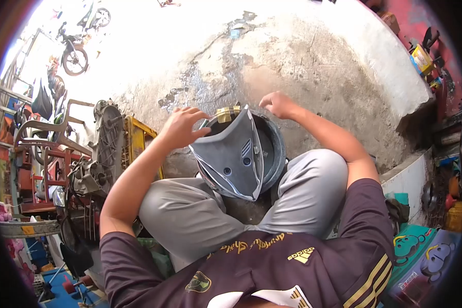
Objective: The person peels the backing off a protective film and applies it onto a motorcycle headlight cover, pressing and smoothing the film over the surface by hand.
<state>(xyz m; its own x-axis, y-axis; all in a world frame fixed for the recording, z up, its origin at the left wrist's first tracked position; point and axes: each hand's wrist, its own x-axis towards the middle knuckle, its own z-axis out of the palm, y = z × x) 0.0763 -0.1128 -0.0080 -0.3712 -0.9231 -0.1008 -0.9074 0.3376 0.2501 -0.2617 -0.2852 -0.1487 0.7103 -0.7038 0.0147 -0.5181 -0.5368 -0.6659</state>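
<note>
A grey, pointed, shell-like panel [226,149] with two dark round holes and slanted stripe marks leans inside a round, dark grey tub [275,159] between my knees. It looks like a vehicle body part, though its exact kind is unclear. My left hand [184,127] hovers by the panel's upper left edge, fingers spread and thumb toward it; contact is unclear. Beyond the tub's upper right rim, my right hand [279,104] has its fingers loosely bent and apart, with nothing visible in them. A yellowish patch [225,114] sits at the tub's far rim. Most of the tub's inside is hidden.
An engine casing [108,128] and a yellow crate [137,138] stand close on my left, beside a reddish-brown chair [49,128]. Wet, cracked concrete [292,66] stretches ahead. A pale ledge [395,77] and a printed teal box [413,244] are to my right.
</note>
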